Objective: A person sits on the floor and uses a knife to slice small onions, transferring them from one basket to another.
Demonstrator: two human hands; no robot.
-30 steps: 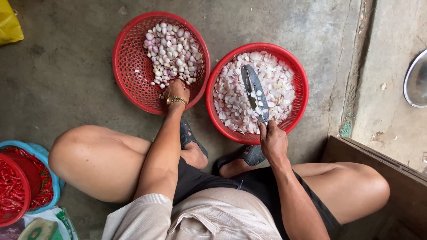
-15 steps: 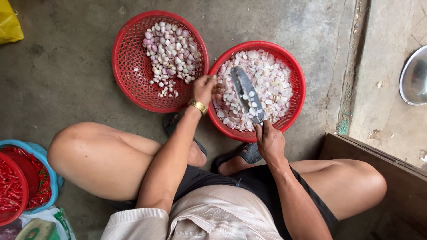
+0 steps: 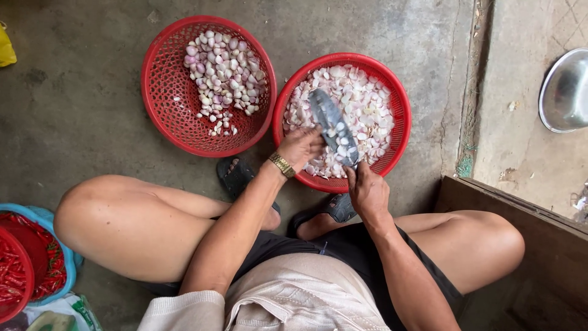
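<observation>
I squat over two red mesh baskets on a concrete floor. The left basket (image 3: 165,116) holds small whole pale-purple shallots (image 3: 222,75). The right basket (image 3: 398,107) holds peels and cut pieces (image 3: 361,104). My right hand (image 3: 367,190) grips the handle of a broad knife (image 3: 332,125) whose blade lies over the right basket with bits stuck to it. My left hand (image 3: 300,146), with a gold wristwatch, is at the near rim of the right basket beside the blade, fingers curled, seemingly around a small shallot that I cannot see.
A blue basin (image 3: 58,233) with a red basket of red chillies (image 3: 12,276) sits at lower left. A metal bowl (image 3: 566,92) rests on a raised slab at right. A wooden edge (image 3: 520,205) runs by my right knee. Sandals (image 3: 236,175) are on my feet.
My left hand left the left basket and came across to the right basket beside the knife. The knife blade tilted slightly left.
</observation>
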